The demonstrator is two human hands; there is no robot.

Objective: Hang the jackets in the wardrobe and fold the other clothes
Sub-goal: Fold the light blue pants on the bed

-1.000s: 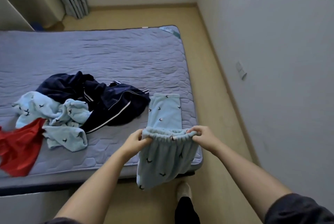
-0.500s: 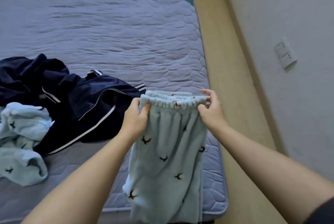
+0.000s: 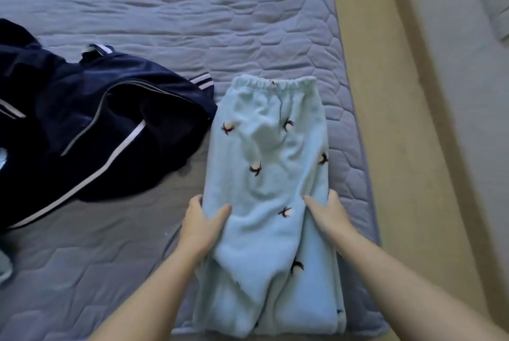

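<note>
Light blue fleece trousers (image 3: 271, 164) with small dark bird marks lie flat on the bed, elastic waistband at the far end, legs running toward me. My left hand (image 3: 202, 223) grips the trousers' left edge at mid-length, thumb on top. My right hand (image 3: 329, 212) grips the right edge at the same height, fingers tucked under the fabric. A dark navy jacket (image 3: 91, 131) with white stripes lies crumpled to the left, its hem touching the trousers.
The grey-blue quilted mattress (image 3: 192, 15) fills most of the view; its right edge borders a strip of tan floor (image 3: 385, 92) and a white wall with a socket plate (image 3: 498, 10). A scrap of pale blue cloth (image 3: 4, 266) shows at the left edge.
The trousers, held up by the waistband before, now lie laid out on the mattress. Both hands let go of the waistband and slid down to the side edges at mid-length. My view dropped closer.
</note>
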